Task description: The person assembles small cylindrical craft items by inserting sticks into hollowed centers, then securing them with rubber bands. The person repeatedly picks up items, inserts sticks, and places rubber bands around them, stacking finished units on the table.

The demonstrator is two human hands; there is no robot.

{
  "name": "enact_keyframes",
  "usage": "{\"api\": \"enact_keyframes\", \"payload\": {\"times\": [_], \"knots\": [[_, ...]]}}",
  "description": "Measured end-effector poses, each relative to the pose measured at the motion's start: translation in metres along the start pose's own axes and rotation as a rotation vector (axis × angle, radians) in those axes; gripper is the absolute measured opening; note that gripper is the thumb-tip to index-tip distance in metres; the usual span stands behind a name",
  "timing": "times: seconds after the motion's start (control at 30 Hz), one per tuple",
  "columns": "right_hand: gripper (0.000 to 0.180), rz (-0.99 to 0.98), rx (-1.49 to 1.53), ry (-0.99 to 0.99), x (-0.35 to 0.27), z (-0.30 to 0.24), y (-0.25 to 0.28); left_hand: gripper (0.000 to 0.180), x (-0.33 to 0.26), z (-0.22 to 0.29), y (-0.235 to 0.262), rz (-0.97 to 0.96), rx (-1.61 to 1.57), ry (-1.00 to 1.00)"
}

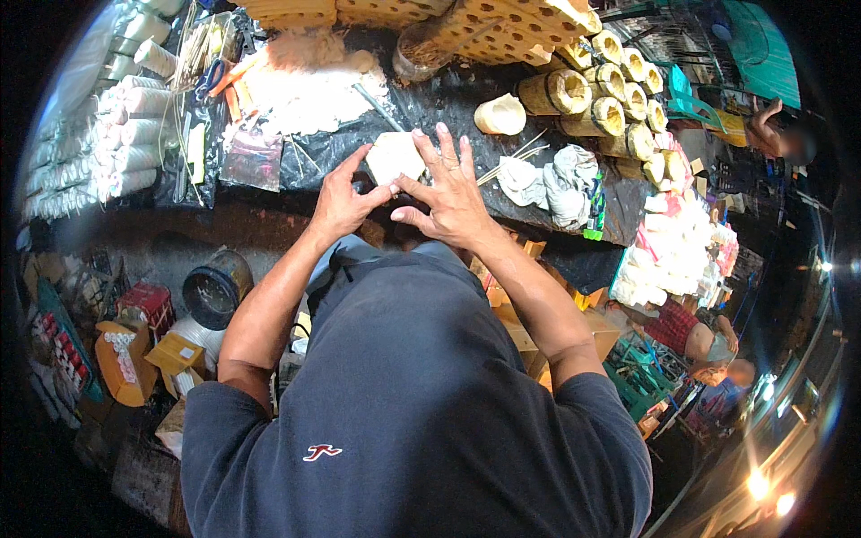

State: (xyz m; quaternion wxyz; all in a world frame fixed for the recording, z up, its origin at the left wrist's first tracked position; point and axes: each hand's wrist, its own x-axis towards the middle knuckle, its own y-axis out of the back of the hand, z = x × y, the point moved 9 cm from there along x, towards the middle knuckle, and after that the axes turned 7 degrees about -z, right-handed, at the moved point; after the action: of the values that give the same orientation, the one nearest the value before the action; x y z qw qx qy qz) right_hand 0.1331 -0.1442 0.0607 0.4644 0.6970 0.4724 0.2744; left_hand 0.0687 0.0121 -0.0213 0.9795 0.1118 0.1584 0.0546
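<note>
A pale, roughly hexagonal block (395, 158) lies at the front edge of the dark-covered table, between my hands. My left hand (343, 197) grips its near left side, with the index finger along the left and the thumb at the near edge. My right hand (455, 191) is spread at the block's right side, fingers stretched apart, some fingertips close to or touching its edge. What lies under the block is hidden. Beyond it a thin grey rod (378, 107) points toward a heap of whitish powder (314, 90).
Cut bamboo-like tubes (610, 99) are stacked at the right, beside a single pale cylinder (500, 115). A crumpled cloth (567, 184) and thin sticks (516, 160) lie near my right hand. White thread spools (134, 134) and blue-handled scissors (211, 79) are at left. Other people are at far right.
</note>
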Motion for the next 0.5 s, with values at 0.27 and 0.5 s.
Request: {"api": "enact_keyframes", "payload": {"times": [0.27, 0.5], "knots": [[0.054, 0.065, 0.099, -0.139, 0.011, 0.012, -0.02, 0.089, -0.001, -0.001, -0.002, -0.004, -0.008, -0.01], [0.065, 0.08, 0.15, -0.119, -0.005, 0.023, 0.007, 0.09, -0.003, 0.002, -0.002, 0.017, 0.011, -0.029]]}}
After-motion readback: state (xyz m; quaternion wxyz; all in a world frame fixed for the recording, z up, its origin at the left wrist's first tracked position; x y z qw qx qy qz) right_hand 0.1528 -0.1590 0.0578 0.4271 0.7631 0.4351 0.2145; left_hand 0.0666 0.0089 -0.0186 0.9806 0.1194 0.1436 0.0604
